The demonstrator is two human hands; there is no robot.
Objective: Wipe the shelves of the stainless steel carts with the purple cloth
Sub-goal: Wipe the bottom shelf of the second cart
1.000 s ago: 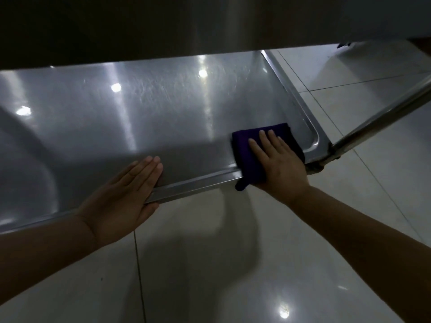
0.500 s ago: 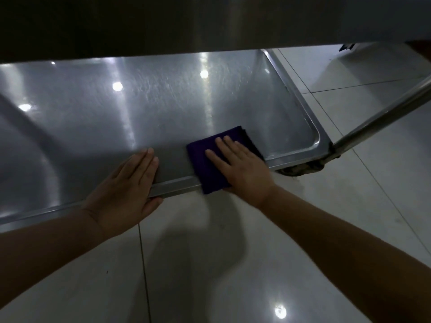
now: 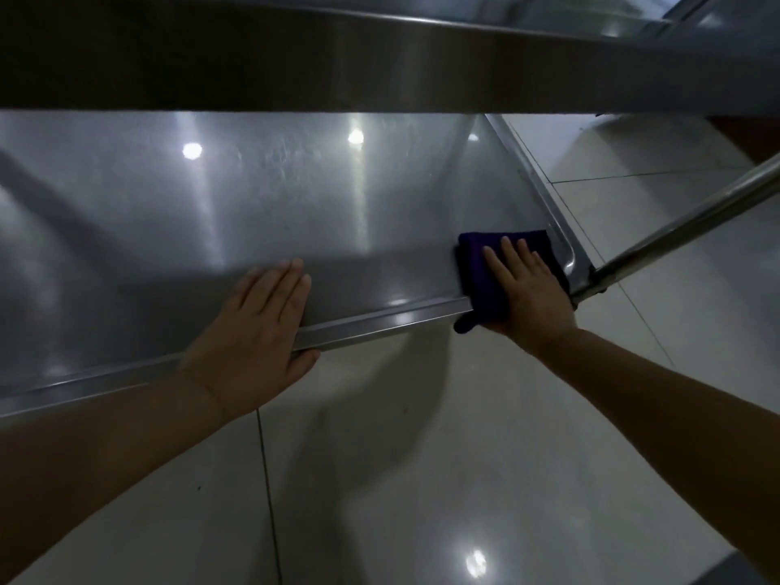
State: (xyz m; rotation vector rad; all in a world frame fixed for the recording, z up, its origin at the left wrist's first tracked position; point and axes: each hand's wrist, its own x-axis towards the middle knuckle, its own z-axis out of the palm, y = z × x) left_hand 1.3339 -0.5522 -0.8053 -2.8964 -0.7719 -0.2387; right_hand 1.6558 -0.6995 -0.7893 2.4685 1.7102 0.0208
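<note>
The lower shelf (image 3: pixel 253 213) of a stainless steel cart fills the middle of the view, shiny with light spots. A folded purple cloth (image 3: pixel 481 272) lies at the shelf's near right corner, hanging a little over the front rim. My right hand (image 3: pixel 527 289) lies flat on the cloth with straight fingers, pressing it down. My left hand (image 3: pixel 257 331) rests flat on the shelf's front rim, fingers straight and together, thumb under the edge.
The cart's upper shelf (image 3: pixel 380 65) runs dark across the top of the view, above the lower one. A steel leg tube (image 3: pixel 683 230) slants up from the right corner. Glossy white floor tiles (image 3: pixel 422 479) lie below and to the right.
My right hand has slid the cloth back rightward along the front edge into the right corner, after a leftward stroke half a second ago. My left hand stays on the rim.
</note>
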